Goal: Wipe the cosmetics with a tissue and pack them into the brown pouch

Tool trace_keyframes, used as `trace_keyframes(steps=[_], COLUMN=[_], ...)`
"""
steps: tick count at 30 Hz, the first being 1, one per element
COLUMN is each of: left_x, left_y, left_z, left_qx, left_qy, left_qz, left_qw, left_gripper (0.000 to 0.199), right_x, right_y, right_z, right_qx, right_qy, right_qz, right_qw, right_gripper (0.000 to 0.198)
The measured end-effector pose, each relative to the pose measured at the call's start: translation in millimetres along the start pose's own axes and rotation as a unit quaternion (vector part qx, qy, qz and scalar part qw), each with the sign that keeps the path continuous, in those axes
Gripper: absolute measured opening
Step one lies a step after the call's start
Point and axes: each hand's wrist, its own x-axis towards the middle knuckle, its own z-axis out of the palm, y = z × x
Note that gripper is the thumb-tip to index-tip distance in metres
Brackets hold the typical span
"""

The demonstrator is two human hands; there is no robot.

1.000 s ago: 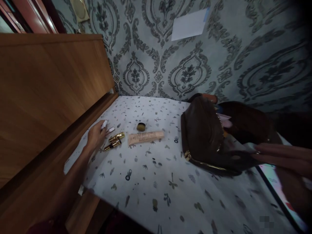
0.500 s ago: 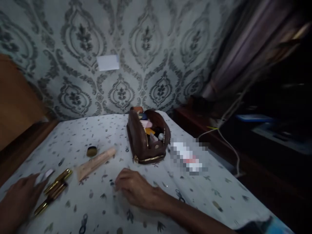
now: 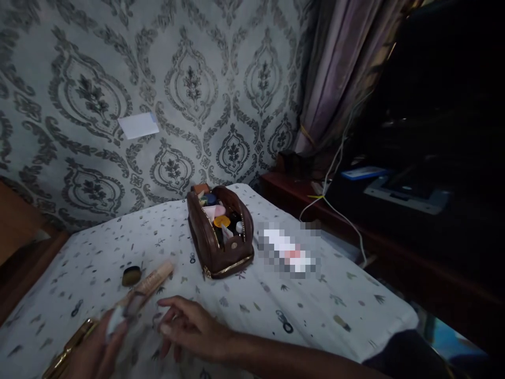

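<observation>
My left hand (image 3: 94, 345), smeared by motion, is at the lower left with its fingers closed round a small whitish item (image 3: 116, 322) whose kind I cannot make out. Beneath and beside it lie shiny gold tubes (image 3: 67, 351), partly covered by the hand. Just right of it, my right hand (image 3: 193, 326) hovers over the cloth with loosely bent, parted fingers and nothing in them. Beyond both hands lies a beige squeeze tube (image 3: 155, 281), with a small dark round pot (image 3: 131, 275) at its left. Further back stands a brown cosmetic bag (image 3: 221, 252), unzipped and filled with several small items.
White printed cloth (image 3: 307, 316) covers the table against a patterned wall (image 3: 189, 79). A pixelated white object (image 3: 290, 250) lies right of the bag. A white cable (image 3: 351, 226) hangs beside dark red furniture (image 3: 284, 189), with a brown box edge (image 3: 19, 221) at left.
My left hand has lifted the whitish item and moved right, towards my right hand. The right hand's fingers have spread from a looser curl. The view has turned rightward.
</observation>
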Motion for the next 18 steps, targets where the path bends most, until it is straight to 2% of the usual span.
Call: trace_keyframes(steps=[4, 9, 12, 14, 16, 18], left_x=[12.2, 35.5, 47.4, 52.8, 56.3, 57.6], left_y=[33.0, 55.7, 70.5, 81.8, 90.5, 94.1], left_z=[37.1, 36.5, 32.2, 32.4, 34.8, 39.1], left_qx=[-0.001, 0.047, 0.064, 0.038, -0.038, -0.137], left_qy=[-0.034, -0.017, -0.004, -0.013, -0.019, -0.007], left_qz=[0.007, 0.035, -0.012, -0.054, -0.091, -0.139], left_qw=[0.999, 0.998, 0.998, 0.998, 0.995, 0.981], left_gripper=[0.027, 0.034, 0.045, 0.051, 0.053, 0.05], right_x=[4.0, 8.0, 8.7, 9.1, 9.6, 9.9], right_y=[-7.2, -16.9, -23.8, -27.4, -30.0, -31.9], right_z=[-4.0, -12.6, -17.1, -19.4, -20.9, -21.8], right_qx=[0.107, 0.165, 0.192, 0.204, 0.214, 0.224], right_qy=[0.028, 0.095, 0.114, 0.131, 0.151, 0.16], right_qz=[0.019, 0.013, 0.01, 0.014, 0.01, 0.001], right_qw=[0.994, 0.982, 0.975, 0.97, 0.965, 0.961], right_gripper=[0.067, 0.06, 0.055, 0.052, 0.049, 0.046])
